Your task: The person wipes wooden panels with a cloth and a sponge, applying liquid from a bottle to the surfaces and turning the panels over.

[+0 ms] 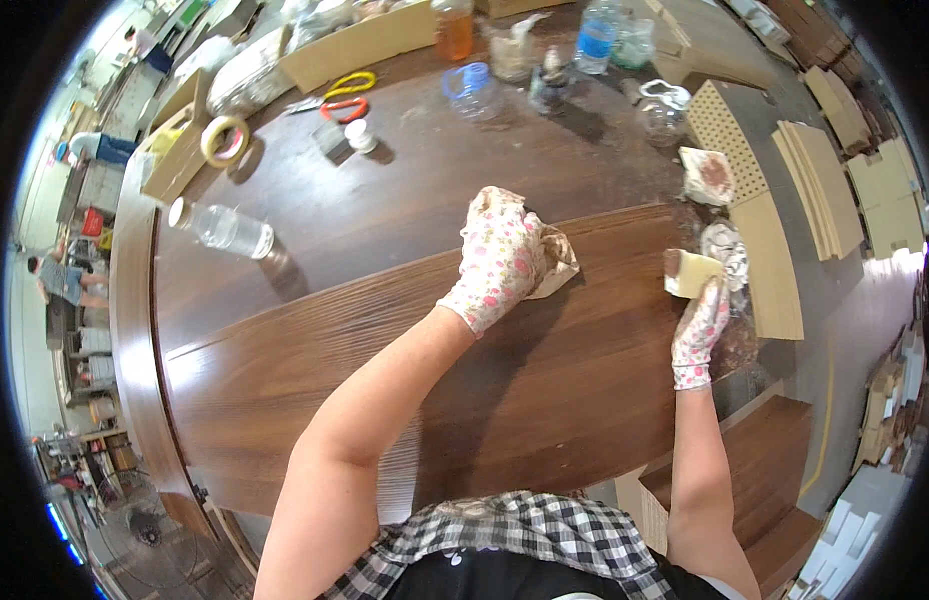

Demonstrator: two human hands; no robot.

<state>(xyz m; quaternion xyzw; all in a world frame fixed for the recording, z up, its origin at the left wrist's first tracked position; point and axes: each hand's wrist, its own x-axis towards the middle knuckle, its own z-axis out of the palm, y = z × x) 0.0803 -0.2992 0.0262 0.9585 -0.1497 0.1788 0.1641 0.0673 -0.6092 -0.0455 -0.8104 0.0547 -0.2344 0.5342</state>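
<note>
Leaning over a wide brown wood-grain panel (314,370) on the counter (404,190), in a checked shirt (504,535) at the lower edge. Nearest, bare forearms rising from below. Left hand (499,260) in a floral glove, palm down on a crumpled tan cloth (556,262), fingers pressed together and curled over the cloth, holding it flat against the panel near its far edge. Right hand (699,325), gloved the same, at the panel's right end, fingers closed around a pale block with a dark upper face (687,272); whether the block touches the panel edge, cannot tell. Just beyond the block, a crumpled grey-white rag (726,250), and further, a stained square pad (706,176) beside a perforated pale board (729,140). To the right, well apart, stacks of pale boards (819,185). Left of the panel, on the darker counter surface, a clear plastic bottle lying on its side (222,228), then a roll of tape (224,140), a small white-capped jar (361,135). Further still, yellow and red handled tools (346,95), an overturned clear bottle with a blue neck (471,90), an orange bottle (452,30) and a blue-labelled bottle (594,38) at the far edge.
</note>
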